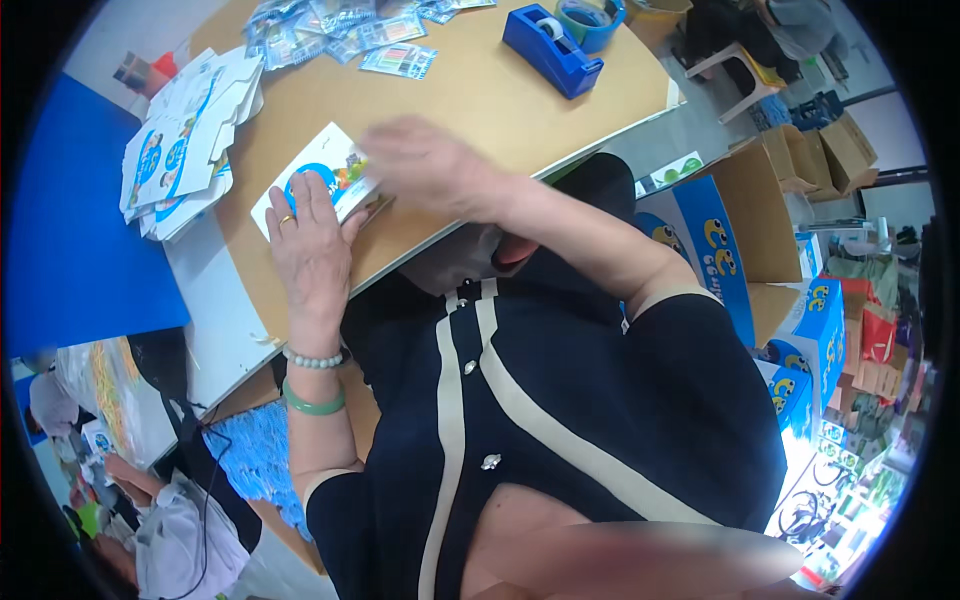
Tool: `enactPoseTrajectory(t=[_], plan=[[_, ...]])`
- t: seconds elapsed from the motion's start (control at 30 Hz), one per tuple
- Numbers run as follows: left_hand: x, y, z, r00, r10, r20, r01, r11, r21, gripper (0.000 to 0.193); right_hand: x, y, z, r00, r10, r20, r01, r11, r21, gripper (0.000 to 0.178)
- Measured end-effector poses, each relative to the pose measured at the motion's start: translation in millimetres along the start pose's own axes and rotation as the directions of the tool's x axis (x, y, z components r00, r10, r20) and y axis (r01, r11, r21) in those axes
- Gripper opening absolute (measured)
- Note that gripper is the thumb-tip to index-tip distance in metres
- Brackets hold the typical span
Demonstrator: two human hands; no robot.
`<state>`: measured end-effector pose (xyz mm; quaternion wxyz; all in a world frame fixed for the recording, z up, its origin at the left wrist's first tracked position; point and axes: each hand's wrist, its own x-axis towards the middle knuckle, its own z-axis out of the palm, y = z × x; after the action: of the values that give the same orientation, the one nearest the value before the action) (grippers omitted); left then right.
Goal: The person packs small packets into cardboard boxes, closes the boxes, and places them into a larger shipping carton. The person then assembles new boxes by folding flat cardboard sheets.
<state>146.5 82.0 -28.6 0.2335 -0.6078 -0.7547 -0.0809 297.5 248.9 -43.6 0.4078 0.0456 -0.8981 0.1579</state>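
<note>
A small white carton (332,146) with a blue circle and a colourful picture lies tilted near the front edge of the tan table. Flat on its left part rests my left hand (312,250), fingers stretched out. My right hand (428,165) is at the carton's right end, smeared by motion, so its fingers cannot be read. Whether it touches the carton is unclear. Left of the carton, a stack of flattened white and blue cartons (180,150) overhangs the table's side.
Several clear packets (398,60) lie at the table's (470,105) back. A blue tape dispenser (552,52) and a wide tape roll (588,22) stand at the back right. A blue panel (80,230) is at left. Printed blue boxes (705,240) stand at right; another person (185,540) sits lower left.
</note>
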Motion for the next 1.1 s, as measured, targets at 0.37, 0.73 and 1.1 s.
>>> enactPoseTrajectory(t=[0.37,0.73,1.1], plan=[[11.8,20.9,6.1,0.991,-0.126,-0.049,0.133,0.971,0.197,0.061,-82.3,127.7,-166.7,0.377,0.877,-0.297,-0.925,0.374,-0.069,0.035],[3.3,18.1,10.3,0.975,-0.198,-0.102,0.185,0.975,-0.120,0.050,-60.9,117.0,-154.4,-0.011,0.974,-0.226,-0.768,0.136,0.626,0.015],[4.5,19.2,9.8,0.974,-0.196,-0.112,0.185,0.977,-0.105,0.047,-122.5,137.5,-136.7,0.092,0.969,-0.227,-0.254,0.244,0.936,0.003]])
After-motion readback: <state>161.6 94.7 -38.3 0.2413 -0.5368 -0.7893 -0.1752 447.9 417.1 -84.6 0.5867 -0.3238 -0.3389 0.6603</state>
